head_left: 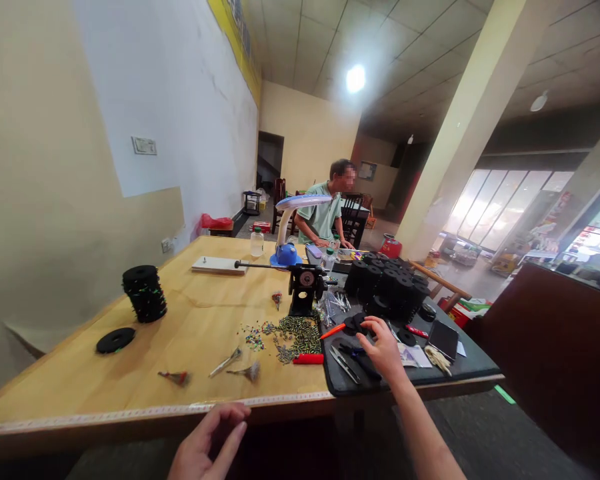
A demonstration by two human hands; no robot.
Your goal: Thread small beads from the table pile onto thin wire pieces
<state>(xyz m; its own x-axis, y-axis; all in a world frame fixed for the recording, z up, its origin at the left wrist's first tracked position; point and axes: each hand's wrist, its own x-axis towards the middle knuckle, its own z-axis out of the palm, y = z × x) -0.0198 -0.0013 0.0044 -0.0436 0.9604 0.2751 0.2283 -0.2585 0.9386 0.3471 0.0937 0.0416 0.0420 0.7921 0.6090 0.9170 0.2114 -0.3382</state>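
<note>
My right hand [383, 347] reaches over the dark mat, thumb and fingers apart, beside a black spool-like disc [353, 325]; whether the fingertips touch it is unclear. Close by lie an orange pen-like tool [333, 331], small scissors or snips [345, 365] and dark-handled pliers [365, 363]. My left hand [210, 440] hangs in front of the table edge, its fingers bent, with a gap to the thumb and nothing visible between them. Left of the mat, many small striped beads [303, 335] lie in a pile, with a red tool handle [309, 359] at their near side.
A black winding device [304, 287] with a long rod stands mid-table, a blue desk lamp [286, 255] behind it. Stacked black spools [387, 287] crowd the mat's rear; another stack [144, 293] stands left. Small wire bundles [247, 371] lie near the front. A person [320, 217] sits beyond.
</note>
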